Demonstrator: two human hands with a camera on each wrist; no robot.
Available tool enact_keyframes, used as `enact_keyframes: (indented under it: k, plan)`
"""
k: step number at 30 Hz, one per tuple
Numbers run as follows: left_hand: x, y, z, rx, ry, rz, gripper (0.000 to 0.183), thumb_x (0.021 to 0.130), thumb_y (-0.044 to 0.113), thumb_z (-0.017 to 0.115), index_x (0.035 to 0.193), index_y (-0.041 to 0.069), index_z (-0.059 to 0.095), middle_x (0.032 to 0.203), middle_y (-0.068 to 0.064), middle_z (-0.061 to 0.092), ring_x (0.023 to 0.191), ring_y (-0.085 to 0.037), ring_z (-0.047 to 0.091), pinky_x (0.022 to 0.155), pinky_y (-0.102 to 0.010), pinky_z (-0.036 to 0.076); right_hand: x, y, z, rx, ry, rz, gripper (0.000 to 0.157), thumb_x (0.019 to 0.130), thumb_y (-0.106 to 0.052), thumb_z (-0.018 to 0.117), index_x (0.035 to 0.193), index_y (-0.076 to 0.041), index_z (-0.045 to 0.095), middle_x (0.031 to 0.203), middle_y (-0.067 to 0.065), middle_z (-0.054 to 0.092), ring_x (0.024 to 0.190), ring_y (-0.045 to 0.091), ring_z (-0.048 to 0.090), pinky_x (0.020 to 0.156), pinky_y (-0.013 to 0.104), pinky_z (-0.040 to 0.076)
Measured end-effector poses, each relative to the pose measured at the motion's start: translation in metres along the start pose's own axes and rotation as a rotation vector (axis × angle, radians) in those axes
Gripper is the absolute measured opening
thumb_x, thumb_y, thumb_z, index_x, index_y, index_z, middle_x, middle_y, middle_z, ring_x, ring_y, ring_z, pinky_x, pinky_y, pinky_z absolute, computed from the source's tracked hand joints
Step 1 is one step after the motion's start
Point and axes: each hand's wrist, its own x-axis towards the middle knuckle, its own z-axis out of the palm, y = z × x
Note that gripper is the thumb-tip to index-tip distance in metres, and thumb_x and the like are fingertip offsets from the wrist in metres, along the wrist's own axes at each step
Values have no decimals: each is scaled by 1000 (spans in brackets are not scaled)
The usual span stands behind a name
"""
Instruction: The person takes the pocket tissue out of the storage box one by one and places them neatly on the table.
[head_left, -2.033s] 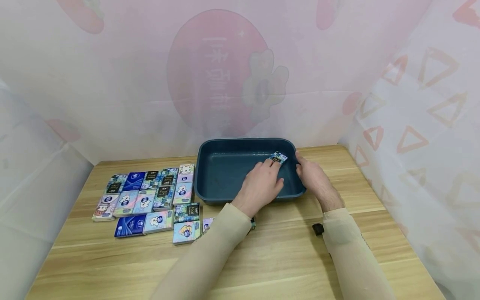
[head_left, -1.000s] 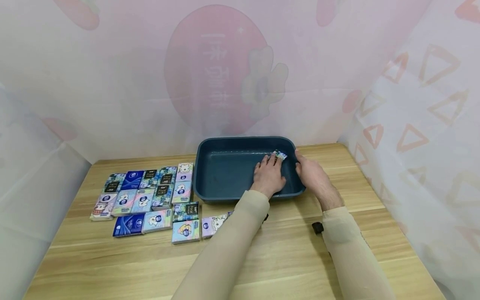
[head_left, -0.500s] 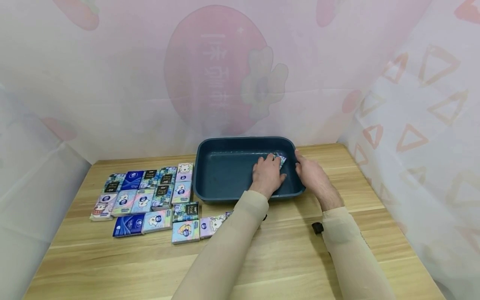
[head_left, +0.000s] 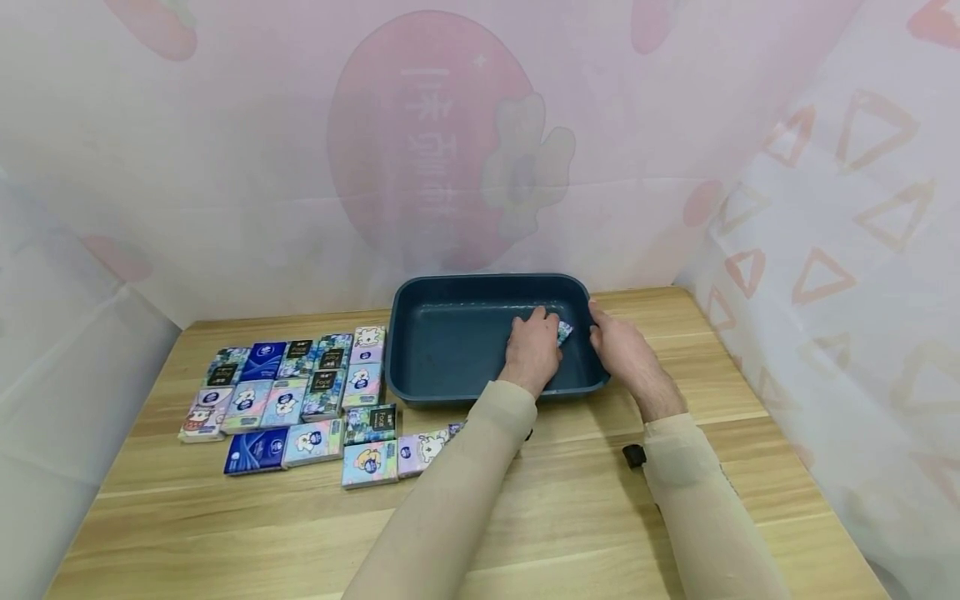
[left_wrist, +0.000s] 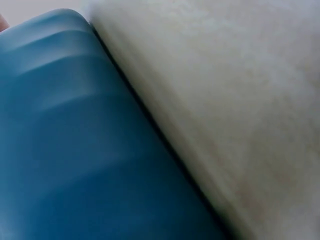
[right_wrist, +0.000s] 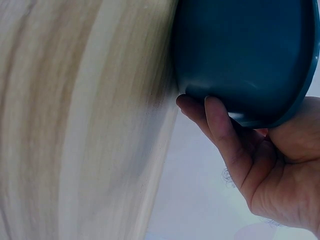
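Note:
A dark blue rectangular plastic tub (head_left: 450,354) stands at the back of the wooden table. My left hand (head_left: 533,350) reaches inside it with bent fingers and grips a small floral tissue pack (head_left: 565,332), mostly hidden by the fingers. At the tub's right end, my right hand (head_left: 628,354) holds the rim. In the right wrist view, that hand (right_wrist: 280,170) has its fingers against the outer wall (right_wrist: 240,60) and its thumb side over the rim. Only the tub's outer wall (left_wrist: 90,140) and a blurred pale surface appear in the left wrist view; the left hand's grip is not visible there.
Several tissue packs (head_left: 288,402) lie in rows left of the tub, in blue, pastel and dark floral wraps. A lilac pack (head_left: 422,450) lies partly under the left forearm. A small black piece (head_left: 634,456) is beside the right sleeve. Fabric walls close off the back and sides.
Inside the tub, the left fingers have drawn in from a spread pose and the floral pack has turned and shifted slightly toward me. The right hand has stayed at the rim.

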Motion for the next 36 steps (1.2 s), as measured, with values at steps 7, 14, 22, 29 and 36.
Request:
enact_keyframes:
  k: [7,14,22,29,36]
  plan:
    - [17,-5,23,55,-45,13,73,100,40,96,164,20,67,167,-10,66,137,-36,74,117,-55,65,1,-1,1,-1,-9,0,59,121,-8,49,178,6,41,62,1,49,49,14,43,52,27,36]
    - [10,1,9,106,-94,48,72,100,53,94,159,19,71,155,-6,75,139,-24,74,119,-55,63,0,-1,-1,7,-17,5,59,121,-8,48,179,5,41,61,0,47,49,13,42,52,28,36]
    - [-34,17,-62,75,-107,86,52,112,48,81,151,14,77,157,-9,76,148,-26,71,129,-50,57,0,2,-2,29,-21,1,59,121,-7,49,178,4,41,62,2,48,47,14,43,50,29,38]
    - [-53,10,-91,-45,60,170,20,112,27,79,99,14,86,111,-6,85,106,-27,79,104,-41,69,11,23,10,66,1,-37,59,123,-16,47,180,-1,43,61,1,50,47,15,43,50,31,38]
    - [-78,-4,-115,-173,118,264,16,112,17,76,114,11,91,111,-7,82,97,-21,76,92,-35,70,-3,-3,-4,14,-12,2,58,122,-9,48,178,4,42,63,0,46,50,14,40,53,29,35]
